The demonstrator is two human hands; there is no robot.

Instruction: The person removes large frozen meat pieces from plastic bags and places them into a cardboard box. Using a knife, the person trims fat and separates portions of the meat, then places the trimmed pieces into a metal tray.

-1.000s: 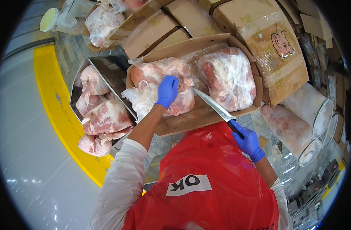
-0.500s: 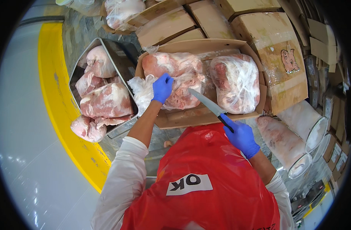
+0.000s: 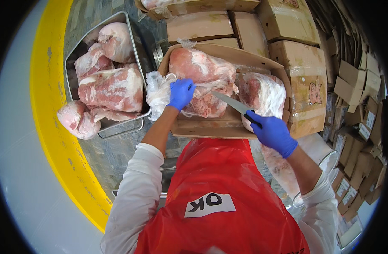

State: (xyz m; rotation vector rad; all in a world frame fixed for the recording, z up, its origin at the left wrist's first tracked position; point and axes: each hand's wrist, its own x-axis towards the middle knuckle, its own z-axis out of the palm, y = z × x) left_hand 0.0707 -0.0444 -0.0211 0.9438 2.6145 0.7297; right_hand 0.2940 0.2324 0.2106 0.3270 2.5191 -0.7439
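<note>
An open cardboard box (image 3: 221, 131) holds a partly unwrapped piece of raw meat (image 3: 194, 63) and, at its right, a second piece in clear plastic (image 3: 261, 91). My left hand (image 3: 180, 93) is closed on clear plastic wrap at the left piece's lower edge, beside a loose bunch of it (image 3: 158, 89). My right hand (image 3: 272, 133) grips the black handle of a long knife (image 3: 232, 103), whose tip lies at the pale, ragged part of the left piece.
A steel bin (image 3: 127, 31) with several meat pieces stands left. Closed boxes (image 3: 304, 63) line the top and right, with flattened cardboard (image 3: 359, 161) beyond. Frosted tubs (image 3: 321, 150) sit lower right. A yellow floor band (image 3: 48, 127) curves along the left.
The view has shifted, with the box and bin higher in the frame. My right hand and knife have risen; the blade still points up-left at the meat. My left hand still grips plastic.
</note>
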